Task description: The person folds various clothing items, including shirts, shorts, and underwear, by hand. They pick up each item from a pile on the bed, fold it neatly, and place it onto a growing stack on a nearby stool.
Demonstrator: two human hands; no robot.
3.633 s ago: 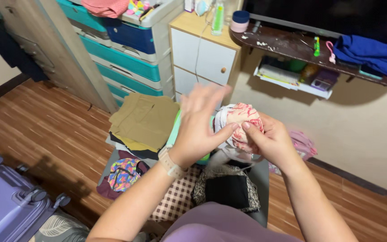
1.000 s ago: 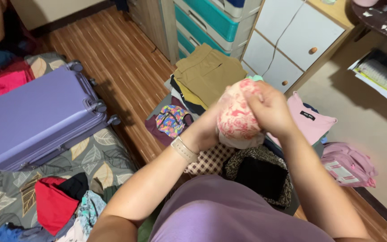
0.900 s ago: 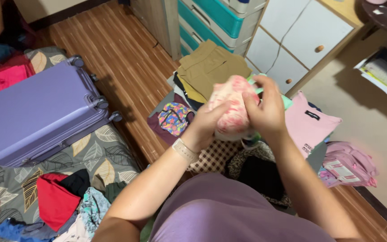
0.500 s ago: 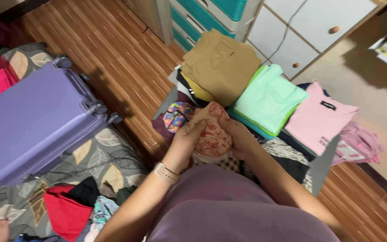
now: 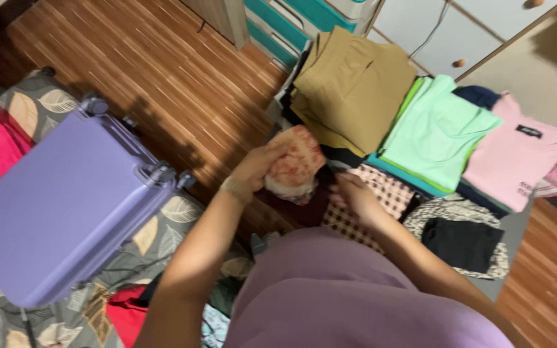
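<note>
Wood floor (image 5: 162, 71) runs behind a purple suitcase (image 5: 66, 206) at left. Left hand (image 5: 253, 171) grips a rolled pink cloth (image 5: 294, 164), lowered onto folded piles. Right hand (image 5: 356, 196) rests open on checked fabric (image 5: 388, 193). Placing seems underway; next needs a release.

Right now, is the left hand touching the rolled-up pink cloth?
Touching. The head view shows the left hand wrapped around the side of the rolled-up pink cloth, fingers pressed on it.

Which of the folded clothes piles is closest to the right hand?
The checked beige pile: the right hand rests on its near edge. The khaki, mint green and pink piles all lie farther back, toward the drawers.
</note>
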